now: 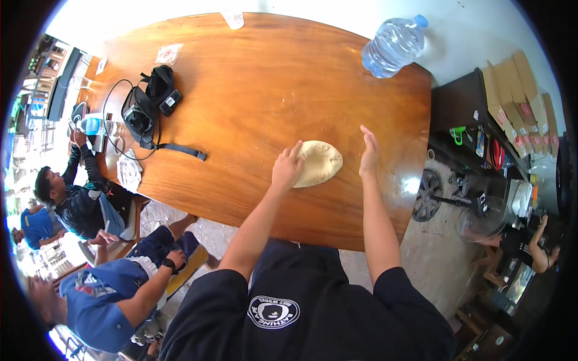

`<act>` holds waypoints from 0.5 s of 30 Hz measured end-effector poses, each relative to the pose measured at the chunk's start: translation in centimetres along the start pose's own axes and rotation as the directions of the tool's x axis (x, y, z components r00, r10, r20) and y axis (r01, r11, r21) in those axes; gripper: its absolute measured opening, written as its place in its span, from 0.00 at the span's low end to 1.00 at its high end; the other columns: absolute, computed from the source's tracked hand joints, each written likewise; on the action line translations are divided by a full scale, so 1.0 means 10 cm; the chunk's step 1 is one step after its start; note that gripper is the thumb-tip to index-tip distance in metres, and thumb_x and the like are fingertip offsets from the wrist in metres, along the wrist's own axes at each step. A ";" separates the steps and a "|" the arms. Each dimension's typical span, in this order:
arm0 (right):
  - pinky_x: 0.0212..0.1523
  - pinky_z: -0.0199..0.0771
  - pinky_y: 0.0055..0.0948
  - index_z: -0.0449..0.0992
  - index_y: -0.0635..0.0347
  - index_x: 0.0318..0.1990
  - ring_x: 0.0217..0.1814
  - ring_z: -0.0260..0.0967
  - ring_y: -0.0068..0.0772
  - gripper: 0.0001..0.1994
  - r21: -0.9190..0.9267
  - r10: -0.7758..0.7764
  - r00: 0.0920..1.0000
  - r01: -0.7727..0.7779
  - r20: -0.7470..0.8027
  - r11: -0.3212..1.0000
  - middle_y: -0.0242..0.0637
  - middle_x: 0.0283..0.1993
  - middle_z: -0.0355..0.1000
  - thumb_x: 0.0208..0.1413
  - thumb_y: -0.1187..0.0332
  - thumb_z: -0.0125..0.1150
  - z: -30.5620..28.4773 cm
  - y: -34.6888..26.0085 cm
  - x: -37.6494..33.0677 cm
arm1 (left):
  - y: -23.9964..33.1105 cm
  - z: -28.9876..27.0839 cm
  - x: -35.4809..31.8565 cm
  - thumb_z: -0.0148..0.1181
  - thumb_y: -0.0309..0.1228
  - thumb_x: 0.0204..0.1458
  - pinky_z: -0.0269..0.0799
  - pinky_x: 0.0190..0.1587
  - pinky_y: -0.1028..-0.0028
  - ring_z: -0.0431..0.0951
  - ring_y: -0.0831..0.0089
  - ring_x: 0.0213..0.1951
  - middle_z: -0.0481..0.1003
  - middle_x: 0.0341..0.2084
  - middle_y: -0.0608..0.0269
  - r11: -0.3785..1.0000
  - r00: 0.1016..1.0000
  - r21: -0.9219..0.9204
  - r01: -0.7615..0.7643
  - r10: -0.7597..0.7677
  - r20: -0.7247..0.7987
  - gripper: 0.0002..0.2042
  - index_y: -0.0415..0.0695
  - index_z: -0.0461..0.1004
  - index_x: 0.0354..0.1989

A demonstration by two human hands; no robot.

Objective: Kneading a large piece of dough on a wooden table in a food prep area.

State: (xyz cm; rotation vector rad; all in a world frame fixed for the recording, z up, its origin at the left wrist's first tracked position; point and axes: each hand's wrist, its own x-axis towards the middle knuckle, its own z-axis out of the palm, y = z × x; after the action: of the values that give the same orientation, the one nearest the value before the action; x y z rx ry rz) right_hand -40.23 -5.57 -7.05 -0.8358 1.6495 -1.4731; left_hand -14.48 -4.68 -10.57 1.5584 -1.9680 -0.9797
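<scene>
- Several loose things lay on the left of the desk [241, 90], among them a black pouch [139, 115] with a strap [180, 148], well apart from the work and no hindrance, I judged.
- Left hand [288, 166]: its fingers rested over the left rim of an oval tan piece [322, 163]; whether they were clamped on it, I could not tell. A light touch seemed wise, steadying the rim without creasing it.
- That piece lay on the desk's near half, between both hands, its middle sunken. Its material was unclear, so even, gentle support probably suited it.
- Right hand [369, 154]: empty, beside the piece but apart, fingers straight and together, palm turned inward. Matching the left's height and pressure seemed best.
- Large water bottle [394, 48]: at the far right corner, out of the way.
</scene>
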 end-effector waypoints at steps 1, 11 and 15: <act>0.71 0.56 0.36 0.75 0.68 0.56 0.68 0.64 0.38 0.17 -0.003 -0.010 1.000 0.010 -0.028 1.000 0.45 0.61 0.72 0.65 0.69 0.47 -0.13 0.02 -0.10 | 0.22 0.01 -0.12 0.54 0.44 0.60 0.70 0.55 0.50 0.71 0.45 0.58 0.70 0.57 0.48 0.994 0.994 -0.004 0.110 -0.110 -0.006 0.25 0.53 0.65 0.66; 0.69 0.58 0.47 0.73 0.72 0.55 0.66 0.65 0.54 0.25 -0.587 -0.310 0.864 0.499 0.397 0.637 0.55 0.59 0.71 0.56 0.61 0.59 0.80 0.21 -1.34 | 0.22 -0.39 -0.78 0.56 0.35 0.57 0.73 0.52 0.55 0.76 0.42 0.51 0.72 0.52 0.38 0.851 0.857 -0.118 0.512 -0.498 0.130 0.23 0.44 0.67 0.62; 0.74 0.48 0.49 0.66 0.75 0.62 0.74 0.54 0.56 0.31 -0.602 -0.335 0.716 0.697 0.612 0.390 0.57 0.68 0.62 0.57 0.58 0.55 0.74 0.16 -1.99 | -0.21 -0.35 -1.26 0.58 0.35 0.58 0.68 0.58 0.60 0.74 0.48 0.55 0.72 0.55 0.41 0.919 0.930 -0.212 0.333 -0.357 -0.085 0.24 0.37 0.68 0.62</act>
State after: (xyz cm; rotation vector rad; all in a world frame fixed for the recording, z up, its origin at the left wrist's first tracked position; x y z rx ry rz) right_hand -23.82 8.08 -6.81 -2.2319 1.7747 -0.6795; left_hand -7.28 6.33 -8.83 1.8407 -1.4917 -1.1438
